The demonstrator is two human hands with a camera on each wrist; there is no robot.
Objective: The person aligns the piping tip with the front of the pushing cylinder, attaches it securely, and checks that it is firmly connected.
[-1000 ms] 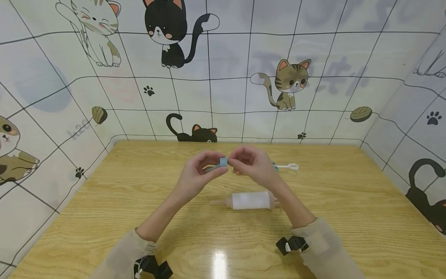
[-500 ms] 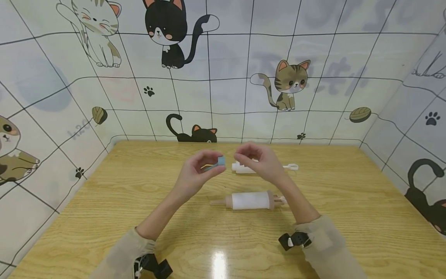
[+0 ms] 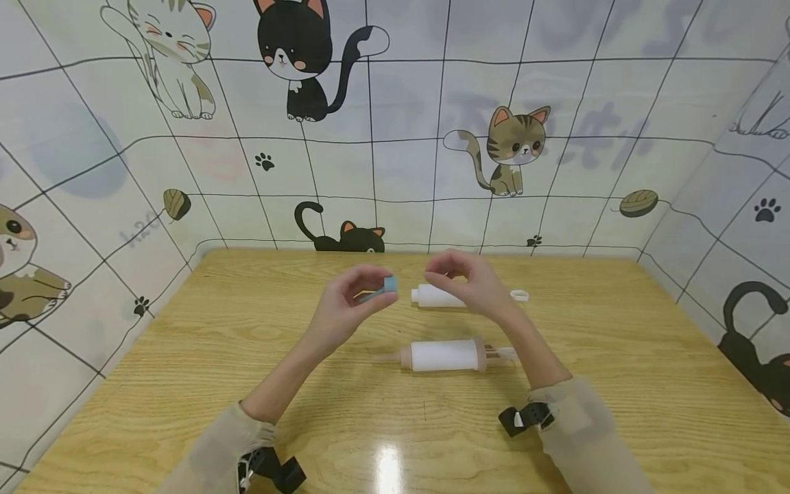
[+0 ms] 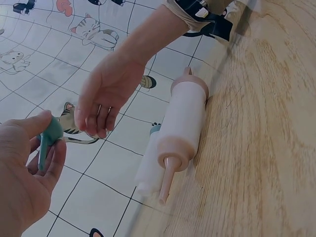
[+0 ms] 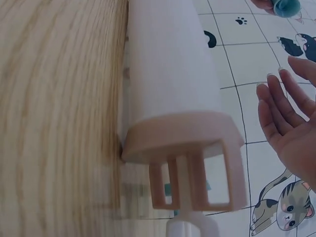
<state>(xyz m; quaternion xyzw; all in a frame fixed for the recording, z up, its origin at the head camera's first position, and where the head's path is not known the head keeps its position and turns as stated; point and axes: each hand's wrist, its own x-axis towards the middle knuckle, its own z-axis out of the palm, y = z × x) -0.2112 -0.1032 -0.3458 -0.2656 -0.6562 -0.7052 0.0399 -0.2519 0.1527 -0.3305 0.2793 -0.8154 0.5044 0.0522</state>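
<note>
My left hand (image 3: 345,309) pinches a small teal nozzle cap (image 3: 390,284) between thumb and fingers, its thin spout pointing back toward the palm. My right hand (image 3: 472,285) hovers to the right of it, apart from the cap. Its fingers are loosely bent, with nothing seen between them in the left wrist view. Below and behind the right hand, a white syringe-like tube (image 3: 435,296) lies on the table, partly hidden by that hand. Nearer to me lies a second syringe (image 3: 444,355), white with a beige nozzle and plunger frame.
The wooden table (image 3: 247,384) carries both syringes lying on their sides. A wall sheet (image 3: 407,165) printed with cats and grid lines stands around the back and sides. A black wrist camera (image 3: 524,418) sits on the right sleeve.
My right hand has come away from the teal cap, moving right and uncovering more of the rear white tube. My left hand keeps the cap and shifts slightly left.
</note>
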